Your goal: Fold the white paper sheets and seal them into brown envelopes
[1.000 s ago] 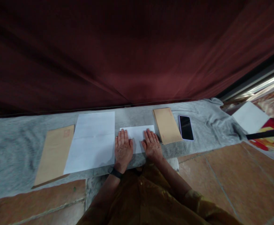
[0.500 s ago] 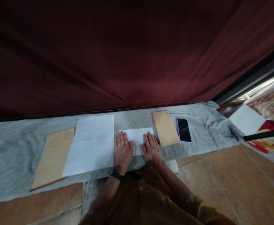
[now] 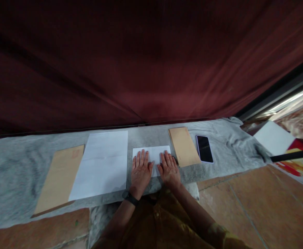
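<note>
Small white rectangular paper sheet (image 3: 155,154): lies flat on fuzzy grey cloth (image 3: 148,135), under left hand (image 3: 141,172) and right hand (image 3: 170,173), both spread palm-down. Tan oblong paper envelopes (image 3: 185,147): just beside; contents hidden.

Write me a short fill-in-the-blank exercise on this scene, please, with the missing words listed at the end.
The bare left hand and bare right hand rest palm ____ on the small white rectangular paper. A narrow dark band circles the person's ____ wrist. The lilac-edged black rectangular phone lies to the ____ of the nearest tan paper envelope in the camera's view.

Missing words: down; left; right.
</note>
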`<control>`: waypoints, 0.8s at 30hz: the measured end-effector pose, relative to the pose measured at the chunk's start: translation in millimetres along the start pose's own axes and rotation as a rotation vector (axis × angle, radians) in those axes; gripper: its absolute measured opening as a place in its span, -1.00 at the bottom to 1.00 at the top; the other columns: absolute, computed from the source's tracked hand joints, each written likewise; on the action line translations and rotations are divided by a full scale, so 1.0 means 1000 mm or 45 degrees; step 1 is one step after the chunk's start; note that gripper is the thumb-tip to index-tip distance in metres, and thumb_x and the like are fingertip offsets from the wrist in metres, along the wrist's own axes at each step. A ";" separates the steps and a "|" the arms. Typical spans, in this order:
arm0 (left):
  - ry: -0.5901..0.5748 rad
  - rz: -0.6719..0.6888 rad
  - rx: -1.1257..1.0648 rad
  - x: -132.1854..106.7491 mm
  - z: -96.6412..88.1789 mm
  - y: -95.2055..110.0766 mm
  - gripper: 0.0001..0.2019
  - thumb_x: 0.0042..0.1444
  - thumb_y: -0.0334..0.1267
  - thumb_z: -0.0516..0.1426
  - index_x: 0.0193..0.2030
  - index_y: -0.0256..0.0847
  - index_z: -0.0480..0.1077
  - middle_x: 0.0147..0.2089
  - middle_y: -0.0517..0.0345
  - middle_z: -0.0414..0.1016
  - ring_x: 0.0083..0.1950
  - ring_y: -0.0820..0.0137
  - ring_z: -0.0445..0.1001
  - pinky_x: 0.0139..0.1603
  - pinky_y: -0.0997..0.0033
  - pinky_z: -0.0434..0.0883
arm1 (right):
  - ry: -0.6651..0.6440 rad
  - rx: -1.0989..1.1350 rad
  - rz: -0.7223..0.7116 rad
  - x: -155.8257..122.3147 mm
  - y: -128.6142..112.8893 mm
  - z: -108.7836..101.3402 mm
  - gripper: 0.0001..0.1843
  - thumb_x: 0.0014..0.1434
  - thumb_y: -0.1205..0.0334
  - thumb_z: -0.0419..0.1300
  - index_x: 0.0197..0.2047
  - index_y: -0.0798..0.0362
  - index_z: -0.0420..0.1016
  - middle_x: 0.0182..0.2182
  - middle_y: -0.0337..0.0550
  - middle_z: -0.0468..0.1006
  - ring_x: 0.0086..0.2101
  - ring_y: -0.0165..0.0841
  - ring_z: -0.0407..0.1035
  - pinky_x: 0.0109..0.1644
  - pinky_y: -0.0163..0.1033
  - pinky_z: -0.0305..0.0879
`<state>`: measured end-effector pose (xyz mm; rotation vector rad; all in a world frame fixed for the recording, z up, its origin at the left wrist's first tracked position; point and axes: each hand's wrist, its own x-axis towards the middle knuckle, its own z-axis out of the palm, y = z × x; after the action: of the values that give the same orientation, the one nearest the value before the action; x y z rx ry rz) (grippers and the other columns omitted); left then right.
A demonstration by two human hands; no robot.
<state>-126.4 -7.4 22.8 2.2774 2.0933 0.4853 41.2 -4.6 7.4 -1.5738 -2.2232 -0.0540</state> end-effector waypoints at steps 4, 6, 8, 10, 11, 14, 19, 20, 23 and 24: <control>0.067 -0.099 0.010 -0.006 -0.001 -0.003 -0.41 0.39 -0.13 -0.08 0.46 -0.40 0.10 0.50 -0.23 0.09 0.54 0.04 -0.01 0.48 -0.14 0.07 | -0.021 -0.004 0.020 -0.003 0.000 -0.003 -0.36 0.45 0.09 -0.01 0.49 0.15 0.07 0.43 0.15 0.10 0.38 -0.03 0.08 0.36 0.11 0.16; 0.105 -0.142 -0.003 -0.010 -0.001 -0.003 -0.39 0.39 -0.13 -0.07 0.46 -0.45 0.08 0.49 -0.29 0.10 0.53 0.02 0.03 0.47 -0.14 0.09 | -0.023 -0.006 0.042 -0.007 0.000 -0.004 -0.36 0.44 0.08 -0.01 0.49 0.13 0.06 0.43 0.13 0.10 0.37 -0.03 0.09 0.36 0.11 0.16; 0.143 -0.165 -0.028 -0.014 -0.001 -0.003 -0.37 0.38 -0.12 -0.06 0.47 -0.48 0.05 0.49 -0.33 0.10 0.52 0.01 0.06 0.46 -0.13 0.13 | -0.020 -0.009 0.069 -0.011 0.001 -0.006 -0.35 0.44 0.07 0.00 0.50 0.09 0.05 0.43 0.11 0.11 0.36 -0.03 0.11 0.36 0.12 0.17; 0.184 -0.184 -0.044 -0.019 -0.002 -0.004 -0.35 0.38 -0.11 -0.04 0.49 -0.46 0.00 0.49 -0.35 0.09 0.52 0.00 0.07 0.44 -0.14 0.17 | -0.014 -0.009 0.083 -0.015 0.002 -0.008 -0.34 0.44 0.07 0.00 0.51 0.07 0.03 0.43 0.10 0.11 0.36 -0.02 0.11 0.35 0.13 0.17; 0.203 -0.195 -0.044 -0.022 -0.002 -0.004 -0.34 0.38 -0.10 -0.03 0.50 -0.45 -0.03 0.49 -0.36 0.08 0.51 -0.01 0.07 0.43 -0.15 0.19 | -0.010 -0.007 0.084 -0.017 0.002 -0.009 -0.34 0.44 0.07 0.00 0.51 0.07 0.01 0.43 0.10 0.11 0.36 -0.02 0.11 0.35 0.13 0.17; 0.239 -0.225 -0.016 -0.028 -0.004 -0.003 -0.31 0.38 -0.08 -0.01 0.51 -0.42 -0.08 0.49 -0.39 0.08 0.50 -0.04 0.09 0.41 -0.17 0.21 | -0.008 -0.004 0.069 -0.023 0.003 -0.013 -0.34 0.45 0.10 -0.02 0.52 0.08 -0.03 0.43 0.12 0.11 0.36 -0.02 0.12 0.35 0.14 0.16; 0.240 -0.264 0.013 -0.031 -0.004 -0.001 -0.33 0.38 -0.08 -0.02 0.50 -0.43 -0.03 0.48 -0.41 0.08 0.49 -0.06 0.13 0.39 -0.18 0.22 | -0.056 -0.030 0.067 -0.034 -0.010 -0.025 -0.33 0.43 0.14 0.01 0.50 0.21 0.01 0.43 0.20 0.08 0.38 0.01 0.06 0.38 0.15 0.11; 0.229 -0.269 0.005 -0.031 -0.003 -0.001 -0.33 0.38 -0.08 -0.02 0.49 -0.44 -0.01 0.48 -0.41 0.08 0.49 -0.06 0.13 0.40 -0.17 0.22 | -0.073 -0.026 0.041 -0.036 -0.015 -0.028 -0.33 0.42 0.15 0.02 0.50 0.21 0.02 0.44 0.19 0.06 0.39 0.00 0.03 0.39 0.14 0.10; 0.196 -0.264 -0.017 -0.030 -0.003 -0.001 -0.35 0.38 -0.11 -0.03 0.47 -0.51 0.02 0.48 -0.45 0.06 0.50 -0.07 0.10 0.41 -0.17 0.20 | -0.131 0.019 -0.107 -0.037 -0.028 -0.035 -0.35 0.42 0.14 0.02 0.50 0.09 0.04 0.46 0.09 0.03 0.41 -0.03 -0.02 0.41 0.15 0.07; 0.197 -0.257 -0.016 -0.030 -0.004 -0.001 -0.36 0.38 -0.12 -0.04 0.47 -0.52 0.01 0.48 -0.46 0.06 0.50 -0.07 0.09 0.40 -0.17 0.20 | -0.146 0.038 -0.148 -0.037 -0.032 -0.036 -0.36 0.42 0.12 0.02 0.50 0.05 0.05 0.46 0.05 0.04 0.41 -0.04 -0.02 0.41 0.16 0.07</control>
<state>-130.4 -37.5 19.5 2.0514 2.3507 0.6822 33.6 -58.7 33.8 -1.4644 -2.3914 0.0363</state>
